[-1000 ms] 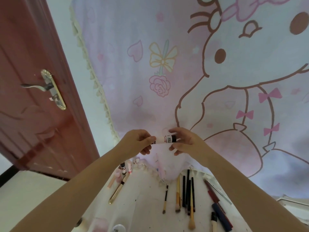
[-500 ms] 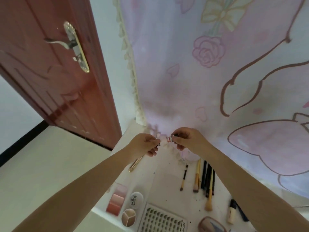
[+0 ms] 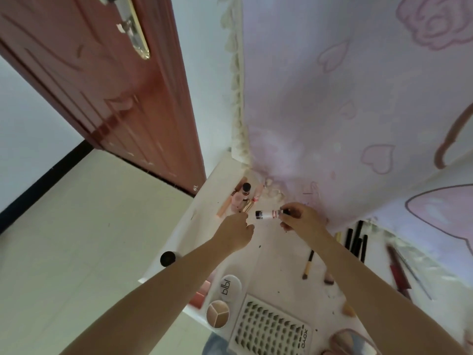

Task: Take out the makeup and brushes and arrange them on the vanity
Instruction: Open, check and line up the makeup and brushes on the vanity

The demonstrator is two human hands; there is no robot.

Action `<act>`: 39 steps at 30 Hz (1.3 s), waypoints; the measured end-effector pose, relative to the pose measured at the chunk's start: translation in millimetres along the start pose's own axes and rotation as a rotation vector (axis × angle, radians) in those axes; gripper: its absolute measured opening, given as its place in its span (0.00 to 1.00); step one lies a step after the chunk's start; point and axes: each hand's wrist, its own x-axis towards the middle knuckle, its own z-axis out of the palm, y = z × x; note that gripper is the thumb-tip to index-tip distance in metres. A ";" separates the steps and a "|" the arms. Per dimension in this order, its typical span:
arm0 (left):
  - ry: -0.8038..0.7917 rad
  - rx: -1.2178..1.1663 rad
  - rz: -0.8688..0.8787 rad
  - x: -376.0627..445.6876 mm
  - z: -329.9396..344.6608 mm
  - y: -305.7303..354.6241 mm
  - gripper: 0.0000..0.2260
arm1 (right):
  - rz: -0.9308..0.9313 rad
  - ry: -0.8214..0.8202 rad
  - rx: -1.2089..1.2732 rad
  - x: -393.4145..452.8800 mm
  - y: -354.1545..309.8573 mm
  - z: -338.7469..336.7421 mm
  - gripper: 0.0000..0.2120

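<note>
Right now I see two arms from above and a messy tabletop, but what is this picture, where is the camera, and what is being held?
There is no machine here: these are a person's bare arms, filmed by a wide-angle camera worn on the head, looking forward and down. That is why the door and the pink cartoon cloth seem to lean.

The right hand pinches one end of a small tube, holding it sideways. The left hand is just beside the tube's other end, fingers curled, not touching it.

On the white vanity lie brushes, dark pencils, a pink bottle with other sticks at the back corner, a round compact, a three-shade pot and a tray of false lashes.
</note>
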 end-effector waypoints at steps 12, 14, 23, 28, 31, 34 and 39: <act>0.179 0.523 0.054 -5.6 27.4 -22.8 0.16 | -0.388 -0.043 -0.808 26.8 -38.6 25.3 0.09; 0.184 0.519 0.060 -4.2 28.1 -24.3 0.17 | -0.400 -0.059 -0.825 28.8 -46.6 28.3 0.08; 0.198 0.541 0.075 -6.2 30.8 -32.0 0.18 | -0.317 -0.066 -0.868 20.3 -43.6 27.0 0.15; 0.218 0.576 0.090 -10.8 30.0 -29.1 0.19 | -0.163 -0.028 -0.731 15.0 -32.2 6.6 0.18; 0.232 0.670 0.143 -17.3 33.6 -20.2 0.17 | -0.104 -0.020 -0.657 -12.4 -8.0 -16.2 0.16; 0.187 0.682 0.260 -21.0 46.1 -4.6 0.17 | -0.026 -0.027 -0.566 -56.4 32.2 -39.0 0.11; -0.004 0.731 0.471 -14.8 80.8 32.0 0.22 | 0.246 0.104 -0.535 -107.8 94.2 -92.6 0.10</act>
